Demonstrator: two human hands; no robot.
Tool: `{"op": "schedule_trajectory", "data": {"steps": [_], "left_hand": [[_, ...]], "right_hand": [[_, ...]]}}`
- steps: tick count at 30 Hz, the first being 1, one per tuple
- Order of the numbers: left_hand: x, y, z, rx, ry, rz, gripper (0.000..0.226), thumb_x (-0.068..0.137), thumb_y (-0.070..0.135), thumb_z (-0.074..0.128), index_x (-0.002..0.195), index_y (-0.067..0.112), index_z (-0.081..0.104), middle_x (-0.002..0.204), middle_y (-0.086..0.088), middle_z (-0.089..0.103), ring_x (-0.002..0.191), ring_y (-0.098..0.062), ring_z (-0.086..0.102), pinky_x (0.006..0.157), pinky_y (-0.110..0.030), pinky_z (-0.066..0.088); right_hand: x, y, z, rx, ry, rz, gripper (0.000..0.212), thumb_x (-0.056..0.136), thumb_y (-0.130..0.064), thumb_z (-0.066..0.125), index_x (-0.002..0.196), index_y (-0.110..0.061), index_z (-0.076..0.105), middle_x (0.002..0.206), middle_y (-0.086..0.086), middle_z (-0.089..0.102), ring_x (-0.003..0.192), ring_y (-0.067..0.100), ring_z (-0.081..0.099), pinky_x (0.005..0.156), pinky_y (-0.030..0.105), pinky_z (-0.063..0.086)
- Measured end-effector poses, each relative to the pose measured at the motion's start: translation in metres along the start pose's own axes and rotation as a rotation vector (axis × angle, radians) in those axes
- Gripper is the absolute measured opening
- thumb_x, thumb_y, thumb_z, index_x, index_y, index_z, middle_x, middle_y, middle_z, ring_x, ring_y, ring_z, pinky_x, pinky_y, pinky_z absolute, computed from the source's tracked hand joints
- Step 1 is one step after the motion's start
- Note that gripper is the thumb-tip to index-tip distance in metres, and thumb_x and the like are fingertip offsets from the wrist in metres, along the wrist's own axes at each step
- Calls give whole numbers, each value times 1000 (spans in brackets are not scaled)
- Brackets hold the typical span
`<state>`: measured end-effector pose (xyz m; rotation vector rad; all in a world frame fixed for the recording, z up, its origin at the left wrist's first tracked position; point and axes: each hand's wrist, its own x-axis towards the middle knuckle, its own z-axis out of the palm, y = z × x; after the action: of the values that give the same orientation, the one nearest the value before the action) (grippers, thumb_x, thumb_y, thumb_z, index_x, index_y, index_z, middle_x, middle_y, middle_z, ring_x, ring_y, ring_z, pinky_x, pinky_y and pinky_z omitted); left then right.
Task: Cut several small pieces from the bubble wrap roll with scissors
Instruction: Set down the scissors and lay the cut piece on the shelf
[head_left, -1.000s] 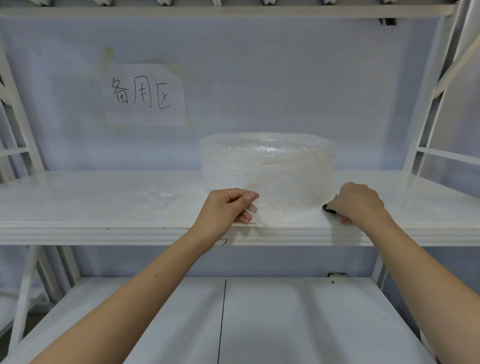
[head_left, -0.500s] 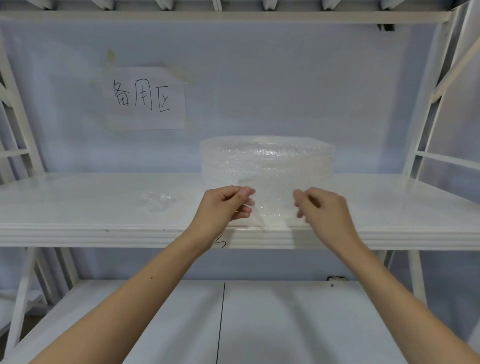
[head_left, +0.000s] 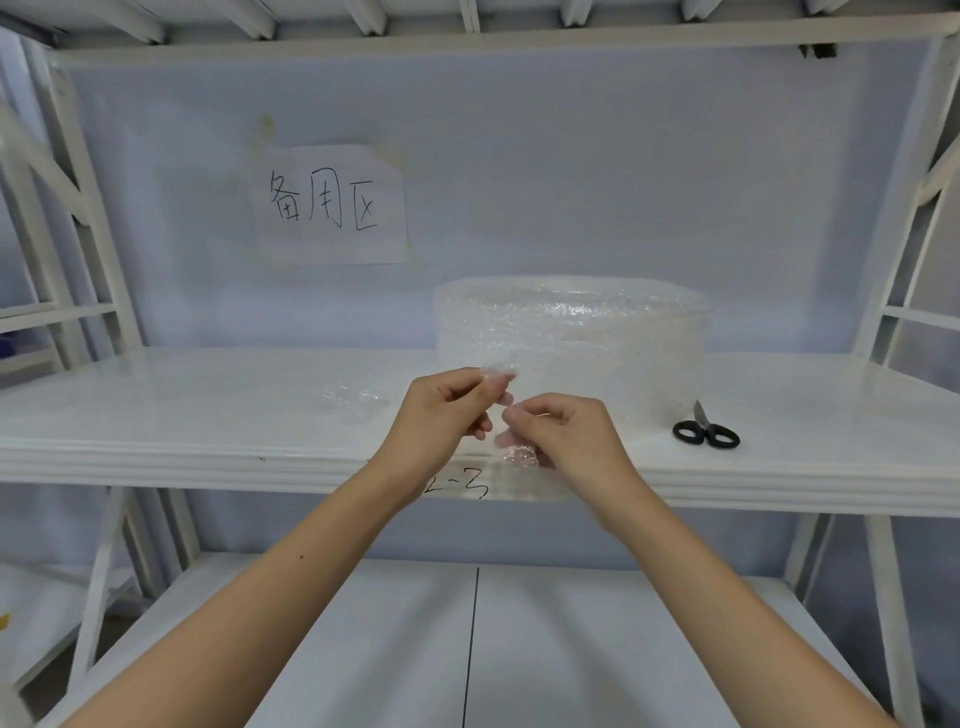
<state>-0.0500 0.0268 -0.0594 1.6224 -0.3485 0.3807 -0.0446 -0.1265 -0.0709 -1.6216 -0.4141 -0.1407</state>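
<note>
Progress is judged partial. Nearest, at the front edge of the shelf (head_left: 208, 457), both hands work a loose clear sheet of bubble wrap (head_left: 519, 460). The left hand (head_left: 441, 415) has its grip pinched on the sheet's upper corner; the right hand (head_left: 566, 431) has its grip curled and pinching the film just beside it, with the sheet hanging down over the shelf's front lip. Whether this sheet is already severed from the roll cannot be told.

Further in, left of the hands, a small crumpled clear piece (head_left: 353, 400) lies on the shelf, likely one piece already cut. The scissors (head_left: 705, 430) lie unheld toward the right, blades closed.

Behind the hands, mid-shelf, stands the bubble wrap roll (head_left: 571, 332): on end, translucent, thickly wound, largely unused. Several pieces appear to remain.
</note>
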Motion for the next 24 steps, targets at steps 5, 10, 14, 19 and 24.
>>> {"op": "schedule_trajectory", "data": {"steps": [5,10,14,19,24], "left_hand": [[-7,-3,-21,121,-93,35,27,96,13,60,115,29,73,101,-1,75,78,-14,63,78,-34,55],[-12,-9,-38,198,-102,27,40,95,4,51,120,29,71,112,-8,73,102,-38,63,95,-47,52],[-16,-7,-47,299,-114,27,48,89,8,40,120,30,70,118,16,70,105,-12,65,96,-35,53],[-17,-7,-58,302,-89,37,37,89,22,44,106,33,75,118,19,70,108,-5,63,96,-33,52],[-12,-11,-66,188,69,61,10,92,14,65,99,17,72,99,1,75,82,-15,70,84,-33,55]], "right_hand": [[10,-2,12,218,-16,108,15,88,-7,65,85,7,70,72,14,69,61,20,64,56,27,53],[14,-3,27,359,-64,168,18,91,3,54,99,14,67,84,19,72,75,27,71,59,25,56],[16,-4,36,480,-115,223,25,95,-14,55,91,8,67,76,15,74,72,25,74,61,27,58],[23,1,45,405,-190,204,15,90,-11,63,97,1,71,94,17,75,81,20,72,73,27,58],[32,3,60,293,-188,142,11,85,-4,67,94,-4,73,91,17,73,85,23,69,83,31,56]]}}
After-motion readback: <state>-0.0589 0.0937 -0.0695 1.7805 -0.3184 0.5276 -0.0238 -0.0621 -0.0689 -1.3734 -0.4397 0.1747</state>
